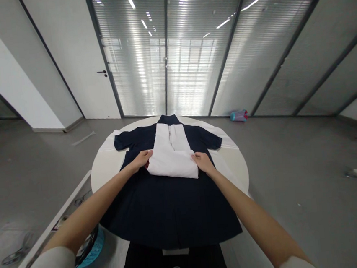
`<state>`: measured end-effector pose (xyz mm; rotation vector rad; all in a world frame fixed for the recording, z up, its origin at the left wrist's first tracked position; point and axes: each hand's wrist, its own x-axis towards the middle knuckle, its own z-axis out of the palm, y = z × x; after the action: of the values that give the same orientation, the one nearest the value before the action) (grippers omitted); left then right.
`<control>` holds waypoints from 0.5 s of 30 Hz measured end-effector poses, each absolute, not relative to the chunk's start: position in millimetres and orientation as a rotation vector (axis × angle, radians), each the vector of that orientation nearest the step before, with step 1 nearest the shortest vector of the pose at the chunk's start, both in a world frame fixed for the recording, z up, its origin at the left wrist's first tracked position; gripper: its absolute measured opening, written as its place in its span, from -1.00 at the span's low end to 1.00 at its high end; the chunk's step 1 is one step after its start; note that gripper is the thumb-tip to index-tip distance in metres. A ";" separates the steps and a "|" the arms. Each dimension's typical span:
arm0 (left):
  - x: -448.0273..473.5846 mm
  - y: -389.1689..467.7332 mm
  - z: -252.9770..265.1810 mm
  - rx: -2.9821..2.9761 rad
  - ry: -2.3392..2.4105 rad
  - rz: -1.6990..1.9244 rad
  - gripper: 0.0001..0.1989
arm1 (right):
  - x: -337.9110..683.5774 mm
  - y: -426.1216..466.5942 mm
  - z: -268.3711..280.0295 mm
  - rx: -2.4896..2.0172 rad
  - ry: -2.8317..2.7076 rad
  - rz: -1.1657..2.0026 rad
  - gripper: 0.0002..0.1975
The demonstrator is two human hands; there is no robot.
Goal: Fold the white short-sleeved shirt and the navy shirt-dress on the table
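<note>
A navy short-sleeved garment (170,210) lies spread out, its collar at the far side and its wide lower edge towards me. On top of it rests a white folded cloth (171,164), probably a garment, with a slit down its upper middle. My left hand (143,159) pinches the left edge of this white cloth. A small bit of dark red shows beside those fingers. Gripping the right edge is my right hand (201,161), thumb and fingers closed on the fabric. The cloth's lower end is folded over, and its underside is hidden.
The round white table (240,166) carries everything, with more white fabric (223,136) under the navy sleeves. A blue basket (95,249) stands on the floor at lower left beside a white rail (68,203). A blue and pink object (238,116) lies by the glass wall.
</note>
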<state>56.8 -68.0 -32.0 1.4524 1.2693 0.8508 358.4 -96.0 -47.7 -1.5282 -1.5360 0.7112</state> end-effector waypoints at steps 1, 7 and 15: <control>57.7 -62.7 -35.3 1.437 1.261 0.848 -0.50 | 358.5 -94.8 -52.0 -1.539 -1.493 0.731 -0.67; 28.0 -82.3 -42.9 1.269 1.102 0.746 -0.39 | 373.3 -137.2 -54.2 -1.582 -1.379 1.092 -0.50; 9.0 -115.8 -40.0 1.627 1.085 0.460 -0.53 | 371.4 -165.3 -44.9 -1.453 -1.639 1.029 -0.47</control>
<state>9.0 -115.8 -40.0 1.6270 1.0853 0.4598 371.4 -165.3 -44.9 -1.4529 -1.6391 1.0285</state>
